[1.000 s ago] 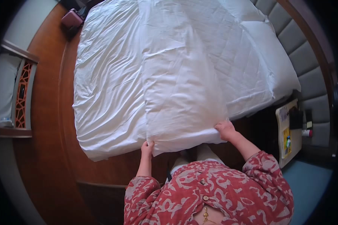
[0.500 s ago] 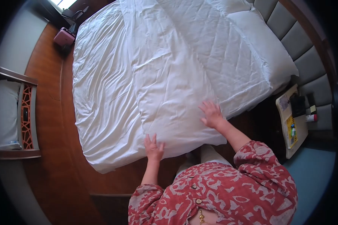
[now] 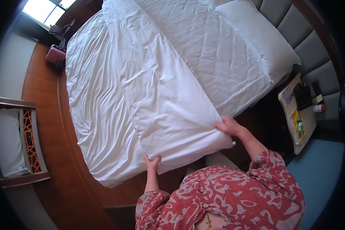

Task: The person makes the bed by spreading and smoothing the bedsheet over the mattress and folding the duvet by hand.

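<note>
A white duvet [image 3: 168,99] lies across the bed, with a wide band of it folded back over itself. My right hand [image 3: 230,125] is closed on the edge of this band near its right corner, and creases run from the fingers into the cloth. At the band's lower left, my left hand [image 3: 152,163] grips the cloth at the near edge, thumb on top and the other fingers mostly hidden. Between my hands the cloth hangs over the near side of the bed. A white quilted bed surface [image 3: 222,65] shows beyond the fold.
White pillows [image 3: 257,30] lie against the grey padded headboard [image 3: 299,34]. A bedside table [image 3: 308,126] with several small items stands at the right. A pink suitcase [image 3: 55,54] and a chair [image 3: 62,30] are at the far left. Wooden floor [image 3: 51,126] runs along the left.
My hands lay spread flat on the folded duvet; now both grip its edge. The right hand has moved right and down, pulling the cloth into creases. The view has shifted slightly.
</note>
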Available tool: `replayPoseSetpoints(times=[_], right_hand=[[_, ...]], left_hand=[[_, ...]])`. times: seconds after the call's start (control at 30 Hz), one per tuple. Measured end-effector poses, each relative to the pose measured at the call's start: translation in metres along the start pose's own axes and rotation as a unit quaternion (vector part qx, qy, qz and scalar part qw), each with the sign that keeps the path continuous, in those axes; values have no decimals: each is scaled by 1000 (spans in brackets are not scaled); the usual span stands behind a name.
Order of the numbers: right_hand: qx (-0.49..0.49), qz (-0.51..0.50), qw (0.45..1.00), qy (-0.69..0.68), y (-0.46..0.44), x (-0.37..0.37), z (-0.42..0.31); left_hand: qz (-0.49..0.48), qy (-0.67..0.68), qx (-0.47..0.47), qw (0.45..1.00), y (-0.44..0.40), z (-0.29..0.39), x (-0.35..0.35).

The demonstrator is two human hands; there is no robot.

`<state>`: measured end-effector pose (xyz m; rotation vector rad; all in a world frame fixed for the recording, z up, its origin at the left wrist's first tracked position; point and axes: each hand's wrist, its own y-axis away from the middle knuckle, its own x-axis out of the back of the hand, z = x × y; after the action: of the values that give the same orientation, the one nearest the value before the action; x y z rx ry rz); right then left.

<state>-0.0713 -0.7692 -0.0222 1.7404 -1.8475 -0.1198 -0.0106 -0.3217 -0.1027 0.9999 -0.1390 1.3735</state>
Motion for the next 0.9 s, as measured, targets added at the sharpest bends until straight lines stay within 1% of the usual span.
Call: replayPoseSetpoints(times=[0.03, 0.07, 0.1, 0.17, 0.2, 0.27, 0.33, 0.43, 0.47, 0.53, 0.57, 0.63, 0.67, 0.77, 0.8, 0.83, 0.87, 0.9], right_hand=[[28, 8, 1000, 2, 7, 10, -5], [15, 19, 1000, -7, 14, 17, -5], [-39, 40, 998, 28, 10, 13, 13], [-150, 78, 981, 96, -11, -14, 76], [-182, 46, 977, 105, -24, -27, 101], [-157, 53, 986, 7, -38, -36, 115], [-156, 61, 982, -83, -36, -36, 117], [-112, 62, 972, -195, -36, -39, 150], [-127, 22, 966, -224, -36, -40, 159], [-155, -57, 945, -282, -35, -32, 120], [-169, -71, 950, -252, -36, -32, 109], [-199, -94, 956, -192, -31, -34, 96], [-202, -75, 956, -198, -22, -36, 92], [-153, -103, 970, -158, 18, 13, 27], [-134, -95, 970, -180, 23, 20, 29], [-157, -84, 963, -202, 25, 24, 38], [-182, -51, 962, -199, 25, 17, 64], [-205, -22, 959, -192, 21, 13, 72]], left_hand=[[8, -14, 2, 1000, 0, -6, -4], [17, -27, 4, 999, -1, -12, -9], [27, -18, -7, 999, -2, -16, -14], [46, -2, -25, 999, -2, -24, -24], [54, -14, -11, 998, 0, -21, -27], [73, -44, 21, 996, 4, -9, -26], [59, -30, 37, 997, 0, -21, -22], [41, 11, 40, 998, -10, -34, -28], [40, 25, 40, 998, -11, -39, -28], [52, -2, 31, 998, -9, -34, -27], [55, -19, 25, 998, -8, -29, -25], [25, 21, 1, 999, -11, -24, -16], [7, 43, -9, 999, -10, -22, -14], [-62, 189, 86, 976, 5, 11, 4], [-93, 187, 98, 973, 10, 24, 11], [-91, 173, 84, 977, 9, 24, 13], [-87, 161, 67, 981, 9, 23, 11], [-80, 152, 52, 984, 13, 17, 7]])
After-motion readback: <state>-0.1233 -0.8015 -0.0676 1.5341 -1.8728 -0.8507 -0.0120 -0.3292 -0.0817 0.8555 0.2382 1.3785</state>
